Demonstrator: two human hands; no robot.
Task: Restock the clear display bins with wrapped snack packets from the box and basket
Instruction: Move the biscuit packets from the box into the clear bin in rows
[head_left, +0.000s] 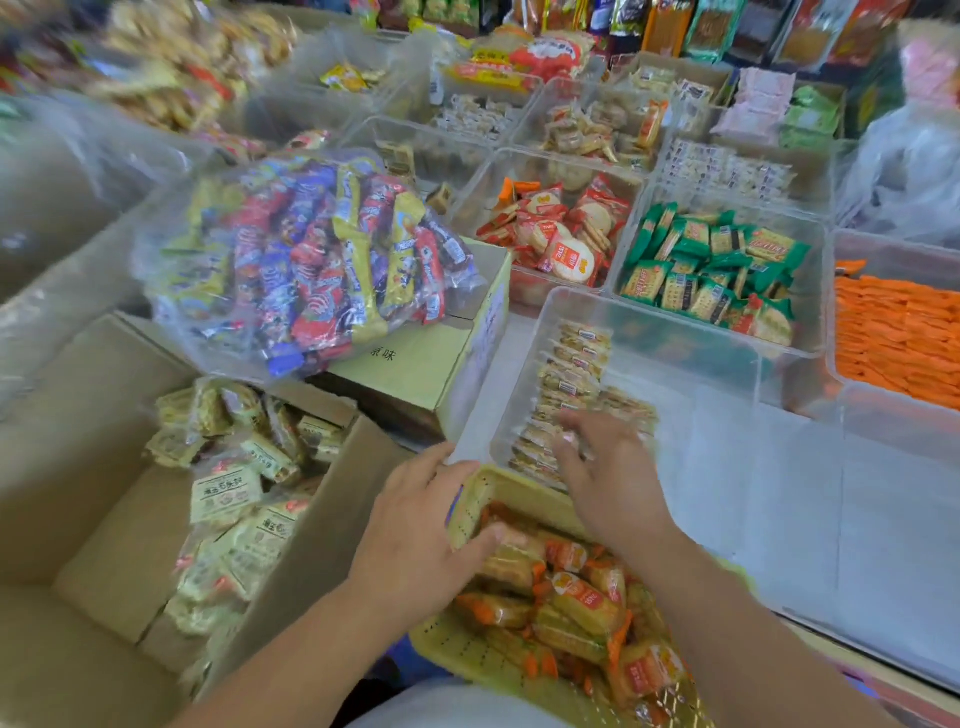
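Note:
A clear display bin (675, 332) stands in front of me with a row of pale wrapped packets (571, 374) stacked along its left side. My right hand (608, 467) reaches over the bin's near edge, fingers spread on those packets; motion blur hides whether it pinches one. My left hand (426, 525) grips the far rim of a yellow perforated basket (467, 654), thumb inside it. The basket holds orange-and-yellow wrapped packets (582, 603). To the left, an open cardboard box (78, 467) holds pale cream wrapped packets (228, 488).
A clear bag of colourful snack bars (311, 260) lies on a closed carton (431, 364) behind the box. Other clear bins hold red-wrapped crackers (561, 234), green packets (711, 265) and orange packets (893, 332). More bins and hanging bags fill the back.

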